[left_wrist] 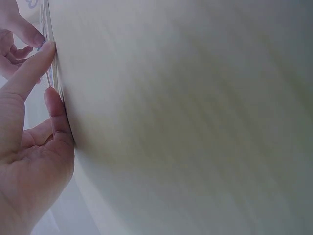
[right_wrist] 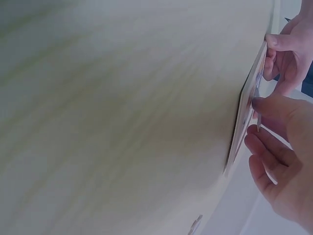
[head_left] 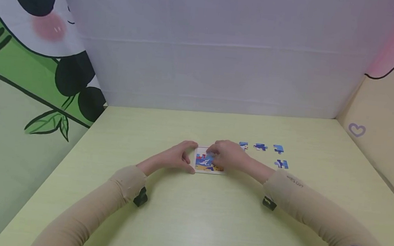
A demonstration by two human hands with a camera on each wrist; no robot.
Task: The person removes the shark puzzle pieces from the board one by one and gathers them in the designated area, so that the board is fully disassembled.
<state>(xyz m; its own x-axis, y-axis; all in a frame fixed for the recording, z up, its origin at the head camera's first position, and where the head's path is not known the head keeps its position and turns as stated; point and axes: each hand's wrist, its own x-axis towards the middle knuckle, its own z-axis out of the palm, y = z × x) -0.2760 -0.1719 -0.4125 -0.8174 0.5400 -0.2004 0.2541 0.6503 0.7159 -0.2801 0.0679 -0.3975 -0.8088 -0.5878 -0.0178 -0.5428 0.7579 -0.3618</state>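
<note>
A small jigsaw puzzle board (head_left: 201, 150) with a white border and a blue, red and yellow picture lies flat on the table. My left hand (head_left: 175, 155) holds its left edge, thumb by the near corner and fingers by the far one. Over the board's right half, my right hand (head_left: 230, 155) covers part of the picture. In the right wrist view it pinches a thin puzzle piece (right_wrist: 258, 120) between thumb and fingertips, close against the board's face. The piece's picture is hidden.
Several loose blue puzzle pieces lie to the right of the board: one (head_left: 243, 145) beside the right hand, another (head_left: 260, 147) past it, then one (head_left: 278, 149) farther right and one (head_left: 281, 164) nearer. A pale wall (head_left: 222, 78) stands behind the table (head_left: 189, 216).
</note>
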